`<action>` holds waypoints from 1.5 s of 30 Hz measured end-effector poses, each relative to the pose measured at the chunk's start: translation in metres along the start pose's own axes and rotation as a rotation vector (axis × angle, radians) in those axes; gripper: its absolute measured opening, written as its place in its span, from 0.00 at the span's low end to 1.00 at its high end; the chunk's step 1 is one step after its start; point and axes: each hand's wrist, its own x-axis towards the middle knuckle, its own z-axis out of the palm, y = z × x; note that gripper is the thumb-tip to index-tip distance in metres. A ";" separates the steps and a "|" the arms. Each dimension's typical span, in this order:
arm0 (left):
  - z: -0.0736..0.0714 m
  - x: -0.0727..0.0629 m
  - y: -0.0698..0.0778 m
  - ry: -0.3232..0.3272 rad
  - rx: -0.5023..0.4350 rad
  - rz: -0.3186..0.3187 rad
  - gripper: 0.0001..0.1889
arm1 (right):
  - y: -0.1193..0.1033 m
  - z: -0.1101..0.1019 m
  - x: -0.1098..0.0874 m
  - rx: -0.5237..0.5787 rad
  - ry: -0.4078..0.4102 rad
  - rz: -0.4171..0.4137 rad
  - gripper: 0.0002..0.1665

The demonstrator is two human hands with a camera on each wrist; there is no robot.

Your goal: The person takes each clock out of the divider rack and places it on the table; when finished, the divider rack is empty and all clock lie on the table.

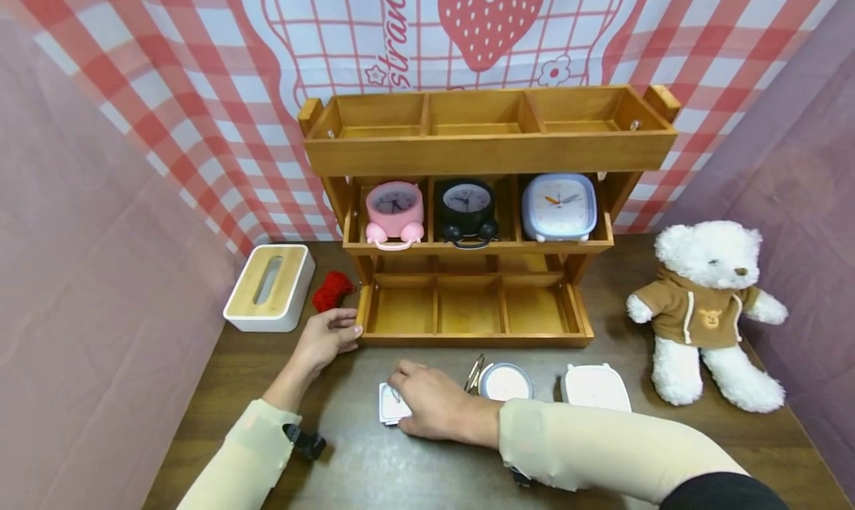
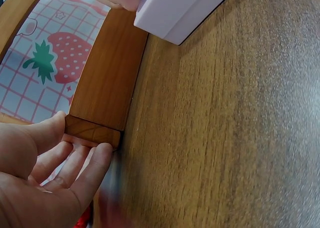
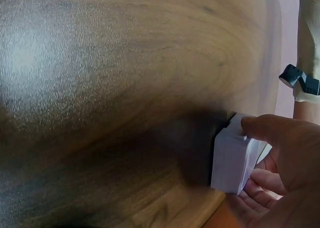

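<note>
The right hand point(image 1: 434, 402) pinches the small clock point(image 1: 392, 406) between thumb and fingers, low at the table point(image 1: 401, 473), in front of the left end of the rack point(image 1: 490, 155); whether the clock rests or is just lifted, I cannot tell; the left hand point(image 1: 325, 339) grips the rack's bottom left corner, thumb on one side, fingers on the other; a good hold here means pinching the clock by its edges, hands off its dial, and bracing the rack with light pressure so that a knock does not shift it; any lift is best made straight up and level, since the bottom tier's front lip and dividers could catch it

just right of the right hand is the round clock point(image 1: 506, 382), beside some metal loops point(image 1: 475, 374); the forearm passes close to it and could brush it; the white box point(image 1: 597, 387) is partly hidden by the sleeve point(image 1: 601, 447); the middle tier holds the pink clock point(image 1: 395, 206), black clock point(image 1: 467, 206) and blue clock point(image 1: 559, 206); farther out are the red bow point(image 1: 332, 291), tissue box point(image 1: 270, 287) and bear point(image 1: 711, 313), all well out of the way
</note>
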 end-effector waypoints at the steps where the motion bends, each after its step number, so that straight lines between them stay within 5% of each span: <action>1: 0.000 0.000 0.000 0.001 -0.001 -0.001 0.25 | 0.000 0.000 0.001 0.003 -0.004 0.005 0.35; 13: -0.001 -0.003 -0.001 0.023 0.001 -0.009 0.24 | -0.002 -0.002 0.003 -0.047 -0.044 -0.021 0.36; 21: 0.000 0.000 -0.002 0.016 0.008 0.001 0.24 | -0.003 -0.027 -0.003 0.048 -0.005 -0.049 0.41; 33: 0.000 -0.003 0.000 0.015 -0.003 0.003 0.25 | 0.031 -0.088 -0.045 0.077 0.276 0.017 0.39; 45: 0.004 -0.003 0.001 0.021 -0.003 0.012 0.24 | 0.100 -0.132 -0.089 0.060 0.744 0.107 0.37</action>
